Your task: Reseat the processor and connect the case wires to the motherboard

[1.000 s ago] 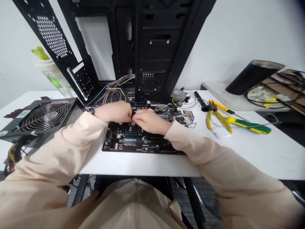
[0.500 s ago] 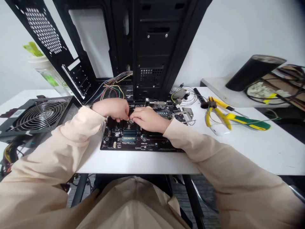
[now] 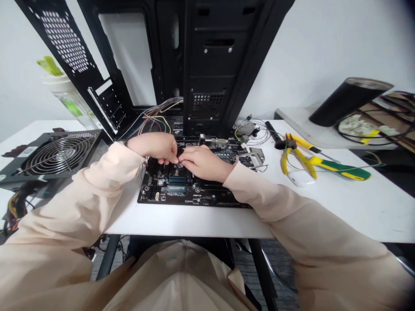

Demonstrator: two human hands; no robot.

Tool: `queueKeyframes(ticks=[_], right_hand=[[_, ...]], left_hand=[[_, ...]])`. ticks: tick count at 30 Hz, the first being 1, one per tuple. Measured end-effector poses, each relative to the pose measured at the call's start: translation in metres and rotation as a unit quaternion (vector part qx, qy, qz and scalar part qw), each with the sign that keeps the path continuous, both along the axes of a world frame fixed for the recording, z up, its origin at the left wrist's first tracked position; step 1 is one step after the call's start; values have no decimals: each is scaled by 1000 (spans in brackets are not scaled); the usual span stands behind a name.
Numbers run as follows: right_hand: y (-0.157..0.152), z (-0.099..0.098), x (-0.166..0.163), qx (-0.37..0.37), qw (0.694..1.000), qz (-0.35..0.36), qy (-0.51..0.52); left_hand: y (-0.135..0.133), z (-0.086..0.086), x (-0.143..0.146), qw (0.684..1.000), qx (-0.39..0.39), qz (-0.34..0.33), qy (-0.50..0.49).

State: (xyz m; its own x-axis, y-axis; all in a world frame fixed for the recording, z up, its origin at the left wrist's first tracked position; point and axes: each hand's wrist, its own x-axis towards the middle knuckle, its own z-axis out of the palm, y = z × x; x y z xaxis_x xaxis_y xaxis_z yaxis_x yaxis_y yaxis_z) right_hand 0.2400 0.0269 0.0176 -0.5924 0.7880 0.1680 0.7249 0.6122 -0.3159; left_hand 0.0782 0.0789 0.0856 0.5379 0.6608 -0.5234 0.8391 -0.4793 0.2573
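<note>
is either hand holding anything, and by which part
Cannot be told: the left hand and right hand have fingertips at a small round silvery part on the motherboard, but whether they grip its edge or only touch it is hidden.

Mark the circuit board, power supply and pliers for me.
Circuit board (image 3: 202,190): head view, on its bare front part.
Power supply (image 3: 61,158): head view, on its round fan grille.
Pliers (image 3: 305,163): head view, on one yellow handle.

Ridged, matt metal heatsink (image 3: 177,185)
</note>
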Motion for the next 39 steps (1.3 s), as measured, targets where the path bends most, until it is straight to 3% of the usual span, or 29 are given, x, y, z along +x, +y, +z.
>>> queueKeyframes(ticks=[7, 18, 26, 39], right_hand=[[0, 0, 0, 8, 1000, 4, -10], [-1, 0, 0, 12, 1000, 6, -16], [-1, 0, 0, 2, 1000, 1, 5], [0, 0, -1, 5, 1000, -1, -8]], left_hand=[[-1, 2, 1, 999, -41, -10, -10], [1, 1, 0, 999, -45, -6, -14], [-4, 3, 3, 1000, 22, 16, 13], [12, -1, 11, 997, -64, 8, 43]])
